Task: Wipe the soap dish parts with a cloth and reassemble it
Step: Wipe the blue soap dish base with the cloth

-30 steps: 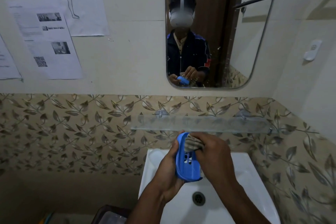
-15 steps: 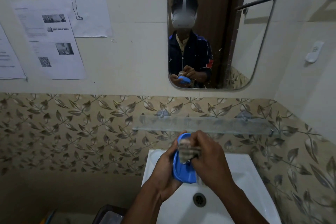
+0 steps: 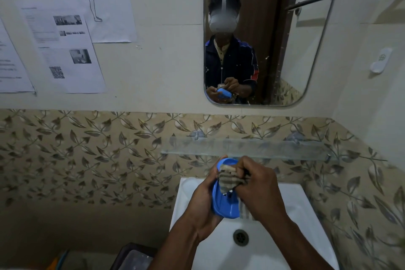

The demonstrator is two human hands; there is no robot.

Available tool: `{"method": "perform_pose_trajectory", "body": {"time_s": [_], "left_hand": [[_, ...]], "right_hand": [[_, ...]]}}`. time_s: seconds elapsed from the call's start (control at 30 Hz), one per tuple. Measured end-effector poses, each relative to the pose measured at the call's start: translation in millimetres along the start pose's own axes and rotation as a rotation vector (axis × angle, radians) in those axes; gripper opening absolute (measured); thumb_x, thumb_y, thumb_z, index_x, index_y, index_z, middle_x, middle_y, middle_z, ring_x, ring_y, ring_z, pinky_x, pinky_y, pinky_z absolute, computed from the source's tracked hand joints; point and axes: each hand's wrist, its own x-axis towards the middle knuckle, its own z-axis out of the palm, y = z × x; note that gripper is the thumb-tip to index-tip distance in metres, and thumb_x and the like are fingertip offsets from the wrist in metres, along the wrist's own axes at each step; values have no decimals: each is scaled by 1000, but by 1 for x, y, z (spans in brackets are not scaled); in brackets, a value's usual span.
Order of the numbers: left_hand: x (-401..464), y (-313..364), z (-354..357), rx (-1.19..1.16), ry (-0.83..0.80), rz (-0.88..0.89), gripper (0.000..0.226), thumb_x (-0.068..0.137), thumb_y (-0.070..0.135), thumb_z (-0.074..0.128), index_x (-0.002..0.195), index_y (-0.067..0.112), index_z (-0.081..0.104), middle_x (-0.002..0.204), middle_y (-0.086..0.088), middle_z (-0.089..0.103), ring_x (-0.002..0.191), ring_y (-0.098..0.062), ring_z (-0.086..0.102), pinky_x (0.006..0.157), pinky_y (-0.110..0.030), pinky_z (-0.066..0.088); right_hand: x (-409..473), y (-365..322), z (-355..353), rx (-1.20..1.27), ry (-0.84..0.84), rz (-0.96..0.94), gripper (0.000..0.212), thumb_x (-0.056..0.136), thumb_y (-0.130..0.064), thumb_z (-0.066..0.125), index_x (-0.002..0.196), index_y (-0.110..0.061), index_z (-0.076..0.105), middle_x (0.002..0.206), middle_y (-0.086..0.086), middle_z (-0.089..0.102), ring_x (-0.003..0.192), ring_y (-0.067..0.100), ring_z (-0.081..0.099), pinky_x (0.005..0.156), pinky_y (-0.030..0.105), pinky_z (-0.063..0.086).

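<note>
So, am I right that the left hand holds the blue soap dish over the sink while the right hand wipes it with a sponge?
Not quite: it is a cloth, striped and grey, not a sponge. The head view shows the left hand holding the blue soap dish over the sink while the right hand wipes it with that cloth.

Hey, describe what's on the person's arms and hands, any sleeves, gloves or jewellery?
Both hands, left and right, are bare: no gloves, rings or watch visible. The forearms show no sleeves in the direct view. The mirror reflection shows a dark jacket with blue, white and red-orange sleeve markings.
</note>
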Motion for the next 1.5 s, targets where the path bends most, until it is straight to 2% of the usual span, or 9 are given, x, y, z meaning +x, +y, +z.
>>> {"method": "perform_pose_trajectory", "body": {"time_s": [0.1, 0.33, 0.6, 0.77, 0.9, 1.1, 1.33, 1.4, 1.5], "left_hand": [[-1, -1, 6, 24, 42, 30, 47, 103, 40, 39, 141, 16, 54, 134, -18, 63, 117, -33, 65, 92, -44, 57], [-6, -10, 15, 38, 81, 117, 45, 92, 42, 49, 133, 27, 61, 126, -12, 70, 112, -31, 69, 86, -41, 60], [-12, -5, 22, -9, 65, 134, 50, 96, 38, 45, 140, 17, 54, 129, -15, 67, 112, -31, 69, 84, -40, 61], [-11, -3, 21, 74, 83, 249, 49, 92, 43, 43, 138, 28, 53, 129, -9, 68, 115, -31, 67, 94, -44, 57], [-12, 8, 16, 75, 123, 246, 51, 89, 50, 45, 128, 24, 66, 126, -18, 68, 113, -38, 66, 101, -55, 50], [-13, 5, 28, 87, 109, 270, 53, 94, 46, 41, 142, 26, 50, 133, -10, 66, 120, -30, 64, 94, -42, 58], [-13, 17, 24, 105, 97, 301, 49, 89, 52, 44, 117, 26, 74, 112, -14, 75, 97, -29, 73, 93, -48, 55], [-13, 13, 26, 80, 89, 298, 47, 92, 50, 41, 118, 29, 73, 120, -12, 73, 109, -29, 70, 101, -50, 52], [-12, 11, 29, 56, 101, 300, 45, 95, 47, 40, 124, 28, 70, 120, -9, 73, 107, -28, 71, 86, -40, 60]], "right_hand": [[4, -4, -6, -59, 96, 69, 45, 62, 8, 68, 62, -22, 36, 52, -5, 43, 47, 13, 45, 43, 19, 33], [-6, -11, -16, -301, 145, 219, 49, 68, -9, 78, 64, -26, 31, 47, -9, 40, 40, 2, 37, 37, 12, 20], [7, -19, -17, -145, -11, -14, 36, 64, 6, 68, 70, -21, 44, 56, -6, 50, 52, 13, 49, 46, 25, 40], [7, -20, -16, -251, -3, 97, 36, 68, -2, 67, 71, -24, 39, 54, -7, 45, 50, 6, 45, 42, 17, 27], [-11, -25, -12, -224, -177, 164, 36, 62, -7, 65, 64, -28, 36, 56, -4, 50, 50, 6, 49, 49, 20, 39], [12, -36, -23, -215, 12, 128, 33, 74, -6, 69, 75, -25, 43, 57, -5, 52, 48, 6, 50, 40, 17, 34], [-3, -41, -26, -283, -272, 132, 30, 62, -5, 66, 71, -22, 43, 59, -3, 55, 53, 8, 54, 44, 23, 40], [5, -42, -27, -286, -205, 115, 29, 68, -5, 65, 74, -24, 44, 61, -4, 56, 53, 6, 53, 42, 17, 34], [14, -45, -27, -364, -176, 75, 23, 80, -6, 58, 83, -24, 43, 68, -5, 57, 59, 10, 52, 46, 15, 29]]}}
